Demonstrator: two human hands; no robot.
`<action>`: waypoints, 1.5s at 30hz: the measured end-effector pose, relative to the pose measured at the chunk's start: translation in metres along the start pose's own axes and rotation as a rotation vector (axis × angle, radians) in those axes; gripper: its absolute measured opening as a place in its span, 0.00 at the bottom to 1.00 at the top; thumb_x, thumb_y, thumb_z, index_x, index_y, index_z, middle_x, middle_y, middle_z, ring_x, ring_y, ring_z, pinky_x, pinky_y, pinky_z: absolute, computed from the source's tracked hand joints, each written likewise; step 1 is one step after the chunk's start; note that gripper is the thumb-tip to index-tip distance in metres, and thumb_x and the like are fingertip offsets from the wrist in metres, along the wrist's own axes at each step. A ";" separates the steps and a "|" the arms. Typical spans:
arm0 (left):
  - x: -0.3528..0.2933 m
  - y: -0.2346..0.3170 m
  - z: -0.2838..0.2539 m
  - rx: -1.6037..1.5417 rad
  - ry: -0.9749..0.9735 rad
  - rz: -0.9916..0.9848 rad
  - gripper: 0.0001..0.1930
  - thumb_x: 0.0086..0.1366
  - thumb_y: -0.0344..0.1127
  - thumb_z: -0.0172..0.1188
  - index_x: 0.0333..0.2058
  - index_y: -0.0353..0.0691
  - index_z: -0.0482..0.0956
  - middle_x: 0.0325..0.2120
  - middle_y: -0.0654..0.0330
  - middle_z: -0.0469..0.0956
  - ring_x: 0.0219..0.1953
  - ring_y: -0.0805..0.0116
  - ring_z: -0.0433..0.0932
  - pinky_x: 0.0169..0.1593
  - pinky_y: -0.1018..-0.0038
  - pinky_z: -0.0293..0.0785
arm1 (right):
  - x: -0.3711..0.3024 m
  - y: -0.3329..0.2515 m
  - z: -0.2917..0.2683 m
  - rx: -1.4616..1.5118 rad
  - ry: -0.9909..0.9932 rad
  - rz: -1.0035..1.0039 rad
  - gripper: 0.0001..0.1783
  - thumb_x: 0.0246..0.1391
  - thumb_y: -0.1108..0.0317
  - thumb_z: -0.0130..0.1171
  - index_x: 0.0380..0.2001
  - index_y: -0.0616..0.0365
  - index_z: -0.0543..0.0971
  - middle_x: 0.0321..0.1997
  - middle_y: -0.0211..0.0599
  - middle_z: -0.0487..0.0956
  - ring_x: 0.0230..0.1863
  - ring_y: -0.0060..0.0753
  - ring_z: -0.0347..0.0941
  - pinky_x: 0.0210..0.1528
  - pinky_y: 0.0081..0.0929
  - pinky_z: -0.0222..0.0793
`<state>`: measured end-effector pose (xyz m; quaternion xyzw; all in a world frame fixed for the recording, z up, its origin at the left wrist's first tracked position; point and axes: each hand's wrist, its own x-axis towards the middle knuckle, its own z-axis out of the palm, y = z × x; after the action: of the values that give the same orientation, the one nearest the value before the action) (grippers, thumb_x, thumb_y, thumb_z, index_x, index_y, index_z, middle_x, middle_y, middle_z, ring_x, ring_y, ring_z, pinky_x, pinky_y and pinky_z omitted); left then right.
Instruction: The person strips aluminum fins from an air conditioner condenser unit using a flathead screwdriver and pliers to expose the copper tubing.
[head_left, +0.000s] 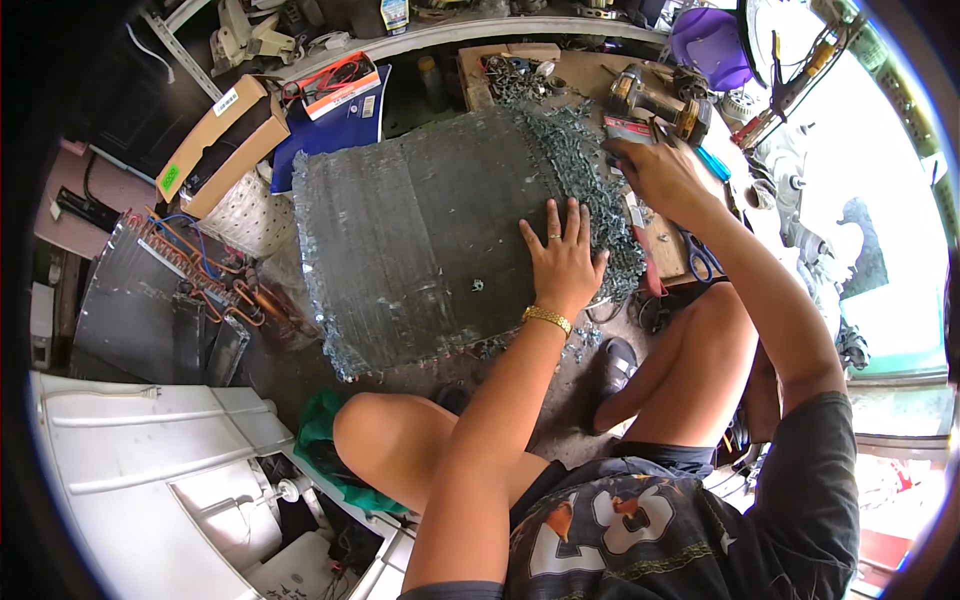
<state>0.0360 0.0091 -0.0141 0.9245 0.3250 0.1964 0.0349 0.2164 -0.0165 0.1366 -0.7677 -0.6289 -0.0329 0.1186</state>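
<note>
A wide, dark grey finned coil block (pixel 400 240), like a heat-exchanger core, lies flat in front of me with ragged edges. Along its right side the fins are torn into a thick fringe of curled metal shreds (pixel 580 160). My left hand (pixel 566 255) rests on the block beside this fringe, palm down and fingers spread. A gold bracelet circles that wrist. Beyond the fringe, over the bench, my right hand (pixel 660 180) has its fingers curled downward near a red-and-white packet (pixel 628 128); what they close on is too dark to make out.
A cordless drill (pixel 660 105), a blue-handled tool (pixel 714 163) and blue-handled scissors (pixel 700 258) lie on the right-hand bench. Cardboard boxes (pixel 225 140) stand at the back left. Copper tubing (pixel 215 275) lies left of the block. A white appliance casing (pixel 150 440) fills the lower left.
</note>
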 end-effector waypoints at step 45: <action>-0.001 -0.003 -0.004 -0.072 -0.006 0.028 0.38 0.70 0.56 0.58 0.71 0.39 0.66 0.76 0.55 0.60 0.78 0.45 0.53 0.71 0.24 0.44 | -0.014 -0.047 0.051 0.004 -0.038 0.181 0.28 0.61 0.64 0.57 0.66 0.39 0.77 0.35 0.55 0.86 0.38 0.58 0.86 0.42 0.52 0.81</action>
<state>0.0324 0.0106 -0.0115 0.9277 0.3045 0.2055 0.0666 0.1628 -0.0098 0.0915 -0.8217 -0.5590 -0.0065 0.1106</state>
